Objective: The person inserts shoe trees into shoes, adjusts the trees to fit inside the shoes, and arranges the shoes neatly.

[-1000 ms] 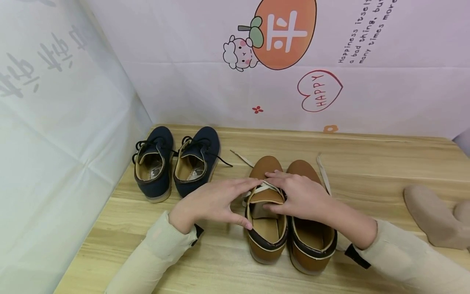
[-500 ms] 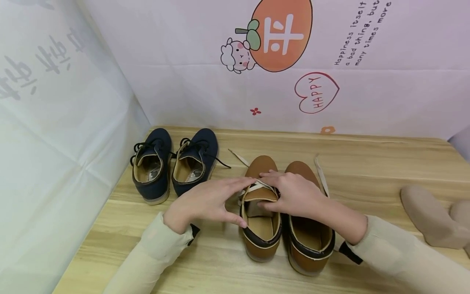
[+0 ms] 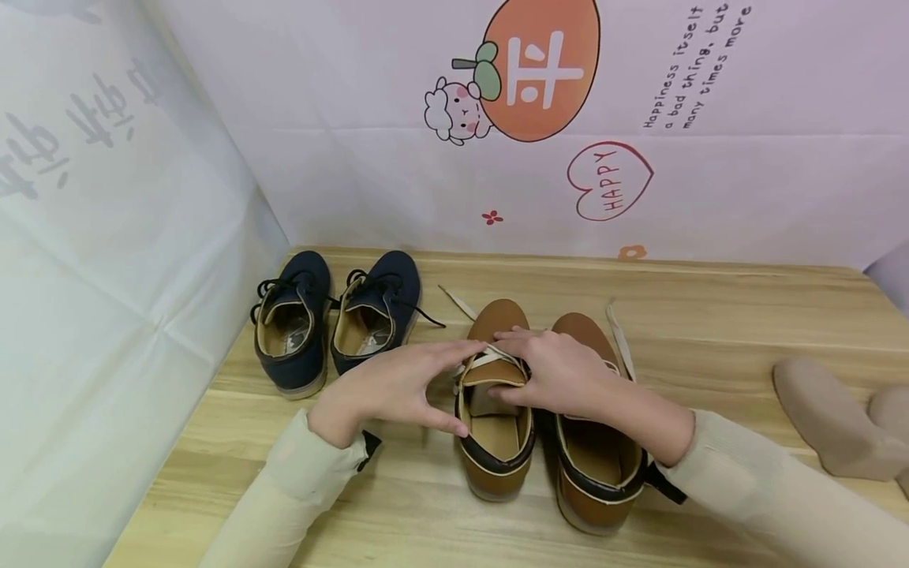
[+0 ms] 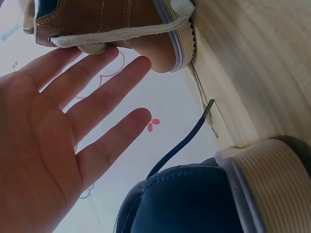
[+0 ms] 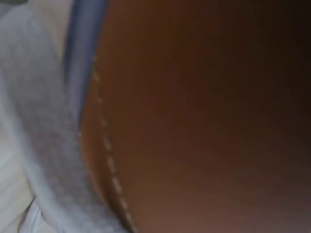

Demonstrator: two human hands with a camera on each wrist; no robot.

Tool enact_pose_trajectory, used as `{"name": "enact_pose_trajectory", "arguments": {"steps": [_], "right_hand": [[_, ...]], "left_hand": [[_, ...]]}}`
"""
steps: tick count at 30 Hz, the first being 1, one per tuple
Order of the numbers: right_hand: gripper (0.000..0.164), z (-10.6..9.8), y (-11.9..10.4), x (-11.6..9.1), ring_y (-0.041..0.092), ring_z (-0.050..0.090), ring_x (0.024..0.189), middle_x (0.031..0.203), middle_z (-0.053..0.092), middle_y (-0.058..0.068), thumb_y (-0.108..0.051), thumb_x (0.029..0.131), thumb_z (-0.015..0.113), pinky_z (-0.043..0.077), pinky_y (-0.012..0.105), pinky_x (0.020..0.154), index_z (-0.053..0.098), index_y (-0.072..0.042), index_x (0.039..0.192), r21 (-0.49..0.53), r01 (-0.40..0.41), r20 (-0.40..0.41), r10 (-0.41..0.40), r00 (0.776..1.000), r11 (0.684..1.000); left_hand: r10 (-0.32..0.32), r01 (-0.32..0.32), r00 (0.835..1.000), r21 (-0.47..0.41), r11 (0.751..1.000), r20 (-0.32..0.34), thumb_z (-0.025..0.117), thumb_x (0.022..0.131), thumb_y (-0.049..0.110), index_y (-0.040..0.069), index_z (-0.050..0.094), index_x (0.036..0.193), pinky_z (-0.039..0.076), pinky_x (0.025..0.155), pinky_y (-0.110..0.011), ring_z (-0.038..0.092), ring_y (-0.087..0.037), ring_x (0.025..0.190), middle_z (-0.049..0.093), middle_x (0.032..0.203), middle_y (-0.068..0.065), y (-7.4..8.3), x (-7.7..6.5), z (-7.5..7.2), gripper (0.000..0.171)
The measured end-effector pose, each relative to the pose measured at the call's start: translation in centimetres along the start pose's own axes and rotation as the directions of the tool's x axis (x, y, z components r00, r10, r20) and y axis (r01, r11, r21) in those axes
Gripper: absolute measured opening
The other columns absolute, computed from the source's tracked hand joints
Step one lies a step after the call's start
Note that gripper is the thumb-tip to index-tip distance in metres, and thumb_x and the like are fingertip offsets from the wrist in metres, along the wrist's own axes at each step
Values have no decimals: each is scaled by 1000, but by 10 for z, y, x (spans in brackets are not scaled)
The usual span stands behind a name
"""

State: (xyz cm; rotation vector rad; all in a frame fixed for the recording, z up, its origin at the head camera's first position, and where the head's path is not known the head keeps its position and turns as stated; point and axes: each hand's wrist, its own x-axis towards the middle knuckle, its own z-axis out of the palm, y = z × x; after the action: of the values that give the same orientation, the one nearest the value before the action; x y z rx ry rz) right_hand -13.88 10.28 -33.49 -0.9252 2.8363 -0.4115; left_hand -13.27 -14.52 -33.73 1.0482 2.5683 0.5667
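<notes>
A brown lace-up shoe (image 3: 498, 472) with pale laces stands in the middle of the wooden surface. My left hand (image 3: 394, 392) is at its left side, fingers straight, thumb beside the black-edged collar. In the left wrist view, the fingertips (image 4: 141, 65) reach the shoe's side by a hanging lace. From the right, my right hand (image 3: 550, 371) grips the shoe, fingers over the laced front and thumb in the opening. Just right of it stands the matching brown shoe (image 3: 595, 505), partly covered by the right hand and forearm. The right wrist view holds only close, blurred brown leather (image 5: 194, 121) and a lace.
Two navy shoes stand on the left, the outer one (image 3: 293, 367) by the white side sheet (image 3: 177, 315) and the inner one (image 3: 399, 272) near my left hand. A beige foot-shaped form (image 3: 824, 402) lies at the right. A printed white sheet (image 3: 355, 173) hangs behind.
Both hands and the left brown shoe have shifted slightly left, widening the gap to the other brown shoe. The view has also drifted a little.
</notes>
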Motion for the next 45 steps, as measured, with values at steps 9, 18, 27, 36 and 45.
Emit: {"name": "enact_pose_trajectory", "arguments": {"steps": [9,18,27,36,45], "right_hand": [[72,-5,-1,-1,34,48,139,148,53,9,-54,83,74,50,57,99,58,-15,141,-3,0,36,0,999,1000],[78,-13,4,-9,34,47,139,151,50,9,-57,80,76,48,57,102,54,-18,144,36,20,58,-22,998,999],[75,-22,16,-26,33,54,132,143,58,9,-51,79,80,47,54,104,58,-12,140,93,62,-20,-60,998,994],[62,-30,32,-47,29,59,126,135,62,10,-46,90,71,49,52,102,58,-8,138,156,66,-101,-51,994,986],[55,-44,48,-71,42,50,134,144,56,18,-35,96,66,39,63,106,54,-5,141,284,-28,-174,80,981,958]], "left_hand": [[27,-27,999,32,999,-21,71,80,65,22,27,159,35,118,-40,35,-16,147,32,163,0,4,-2,-1,100],[72,-62,994,112,992,-82,67,85,62,21,35,156,37,116,-43,37,-20,147,36,161,-1,13,-3,-3,88],[206,-176,954,149,973,-216,65,89,58,16,48,148,38,116,-39,44,-17,142,50,150,0,23,-1,1,75],[248,-183,926,236,954,-286,64,87,62,15,48,148,41,114,-35,49,-16,137,52,148,0,40,6,12,79],[371,-262,864,324,909,-341,68,83,63,13,43,151,33,120,-35,44,-22,142,50,151,-3,62,22,25,88]]}}
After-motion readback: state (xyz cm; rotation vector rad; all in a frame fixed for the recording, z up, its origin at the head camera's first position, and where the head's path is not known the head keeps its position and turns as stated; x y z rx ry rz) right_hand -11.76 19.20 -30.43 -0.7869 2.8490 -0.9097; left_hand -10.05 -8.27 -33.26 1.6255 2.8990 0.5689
